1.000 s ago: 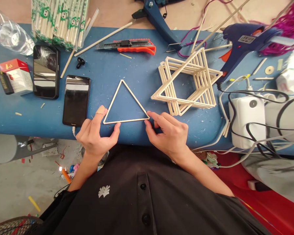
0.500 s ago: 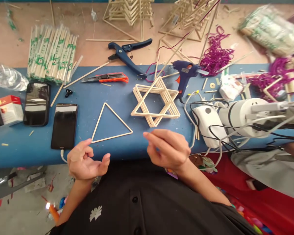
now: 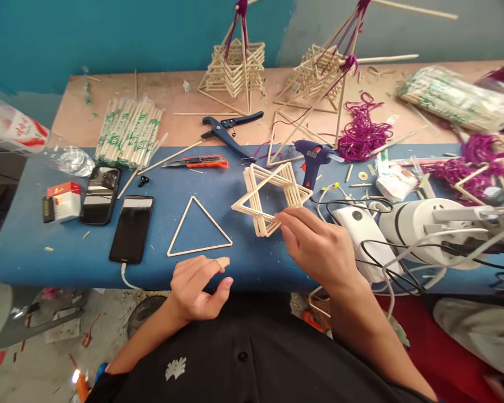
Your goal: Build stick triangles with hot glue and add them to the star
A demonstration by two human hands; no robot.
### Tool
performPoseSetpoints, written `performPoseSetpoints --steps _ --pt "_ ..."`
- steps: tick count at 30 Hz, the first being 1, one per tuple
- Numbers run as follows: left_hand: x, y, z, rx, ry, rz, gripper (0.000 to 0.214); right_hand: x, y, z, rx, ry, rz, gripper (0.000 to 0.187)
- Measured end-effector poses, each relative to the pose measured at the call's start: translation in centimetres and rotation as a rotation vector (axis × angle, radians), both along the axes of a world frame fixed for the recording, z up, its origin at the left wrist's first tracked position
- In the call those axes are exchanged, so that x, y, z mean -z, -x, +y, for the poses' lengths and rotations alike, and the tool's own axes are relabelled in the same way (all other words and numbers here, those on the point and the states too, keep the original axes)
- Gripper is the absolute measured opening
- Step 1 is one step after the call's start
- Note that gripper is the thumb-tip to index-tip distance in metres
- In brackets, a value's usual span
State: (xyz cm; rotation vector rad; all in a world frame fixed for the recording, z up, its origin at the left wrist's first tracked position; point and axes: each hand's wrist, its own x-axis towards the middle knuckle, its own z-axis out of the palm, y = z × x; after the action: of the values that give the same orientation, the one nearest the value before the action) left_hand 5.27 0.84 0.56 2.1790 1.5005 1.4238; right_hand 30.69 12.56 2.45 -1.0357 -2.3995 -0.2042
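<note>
A flat triangle of thin wooden sticks (image 3: 199, 232) lies on the blue table top (image 3: 33, 252) in front of me. To its right stands a stacked star-shaped stick frame (image 3: 271, 196), tilted up on one side. My right hand (image 3: 319, 246) touches the star frame's near right corner with its fingertips. My left hand (image 3: 199, 288) hovers at the table's front edge just below the triangle, fingers loosely curled, holding nothing; a plaster wraps one finger.
Two phones (image 3: 132, 226) and a small red-and-white box (image 3: 63, 201) lie at left. A blue glue gun (image 3: 313, 157), orange utility knife (image 3: 201, 162), blue cutters (image 3: 229, 131), chopstick bundles (image 3: 128, 131), purple cord (image 3: 363, 131), stick towers (image 3: 235, 67) and white devices with cables (image 3: 403, 229) crowd the back and right.
My head has lifted, so more of the far table shows. My right hand moved from the triangle's corner to the star frame, which now tilts up. My left hand let go of the triangle.
</note>
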Motion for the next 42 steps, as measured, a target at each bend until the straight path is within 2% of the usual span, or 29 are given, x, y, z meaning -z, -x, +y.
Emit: performPoseSetpoints --steps 2,4,8,11,13,16,19,21,24,25,26,28,31,32,33,35,37,38,39,42 --pt "-0.6 -0.5 0.0 0.014 0.124 -0.122 0.027 -0.7 -0.2 -0.3 -0.045 -0.034 0.042 0.018" --pt "-0.7 -0.8 -0.2 0.056 0.317 -0.369 0.033 -1.6 -0.2 -1.0 -0.102 -0.051 0.1 0.023" --pt "-0.8 -1.3 -0.3 0.26 0.605 -0.924 0.076 -3.2 1.0 -2.8 -0.283 -0.021 0.199 0.032" --pt "-1.3 -1.7 -0.2 0.338 0.737 -1.166 0.1 -3.9 3.1 -4.0 -0.404 -0.025 0.177 0.03" --pt "-1.4 -1.9 -0.3 0.277 0.742 -1.25 0.097 -4.4 4.7 -4.7 -0.455 -0.038 0.142 0.027" --pt "-1.1 -1.2 -1.0 0.132 0.657 -1.3 0.081 -5.0 6.4 -5.0 -0.543 -0.036 0.101 0.023" --pt "-0.3 0.8 -2.2 0.003 0.551 -1.292 0.075 -5.1 7.9 -3.2 -0.631 0.006 0.236 0.015" --pt "0.3 2.3 -3.2 -0.067 0.492 -1.262 0.072 -4.8 9.5 -0.3 -0.541 0.071 0.335 0.017" --pt "0.9 4.0 -5.1 -0.085 0.469 -1.241 0.069 -3.5 13.3 5.4 -0.181 0.233 0.119 0.033" --pt "1.0 4.1 -5.8 -0.067 0.479 -1.251 0.068 -2.9 14.6 7.2 -0.107 0.293 0.018 0.038" --pt "1.1 4.0 -6.6 -0.042 0.495 -1.266 0.066 -2.3 15.8 8.8 -0.082 0.341 -0.079 0.042" --pt "1.6 3.3 -8.2 0.018 0.532 -1.298 0.066 -1.0 17.6 10.9 -0.072 0.381 -0.133 0.04" --pt "2.8 1.2 -10.6 0.097 0.618 -1.32 0.076 0.2 18.8 11.8 -0.034 0.398 -0.138 0.025" --pt "3.3 0.4 -11.4 0.117 0.656 -1.325 0.079 0.4 18.8 11.7 -0.016 0.4 -0.126 0.018" --pt "4.0 -0.3 -12.0 0.139 0.693 -1.329 0.082 0.4 18.6 11.5 0.003 0.402 -0.11 0.02" --pt "5.5 -1.7 -13.3 0.197 0.746 -1.338 0.081 0.0 17.5 10.5 0.048 0.404 -0.065 0.04" --pt "7.2 -3.0 -14.4 0.259 0.78 -1.341 0.078 -0.7 15.3 8.6 0.098 0.379 0.013 0.033" --pt "8.2 -3.7 -14.9 0.281 0.801 -1.343 0.078 -1.1 13.7 7.1 0.113 0.356 0.071 0.033" --pt "9.2 -4.4 -15.5 0.289 0.826 -1.347 0.079 -1.3 12.0 5.2 0.127 0.316 0.144 0.02" --pt "12.3 -6.4 -17.0 0.285 0.913 -1.355 0.08 -0.8 5.9 -2.9 0.101 0.271 0.28 0.03"
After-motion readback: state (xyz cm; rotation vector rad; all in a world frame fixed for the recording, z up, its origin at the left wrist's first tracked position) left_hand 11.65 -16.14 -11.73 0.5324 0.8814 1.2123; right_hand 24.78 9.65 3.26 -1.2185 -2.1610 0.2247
